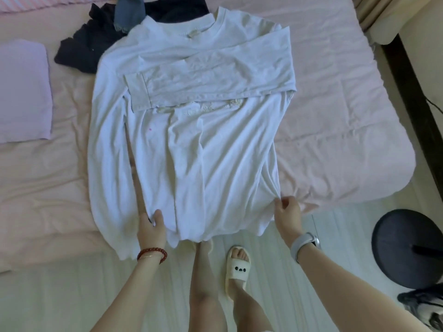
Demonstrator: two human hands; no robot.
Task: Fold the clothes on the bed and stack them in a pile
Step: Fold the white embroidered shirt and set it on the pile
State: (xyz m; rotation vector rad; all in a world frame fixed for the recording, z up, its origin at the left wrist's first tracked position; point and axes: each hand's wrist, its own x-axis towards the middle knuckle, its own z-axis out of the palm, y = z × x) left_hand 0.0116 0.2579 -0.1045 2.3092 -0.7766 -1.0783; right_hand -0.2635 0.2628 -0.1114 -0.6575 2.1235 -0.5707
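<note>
White long-sleeved cotton shirt [191,140] flat on pink bed [335,116], long axis 12-to-6 | our left hand [152,226] and right hand [286,214] pinch hem corners at 6 | fold runs toward 12

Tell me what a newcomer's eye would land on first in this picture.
The white long-sleeved shirt spread over the pink bed dominates the middle, one sleeve folded across its chest. At its hem, the left hand and right hand each pinch a corner. A dark heap of clothes lies beyond the shirt's collar, and a folded lilac piece rests at the left.
</note>
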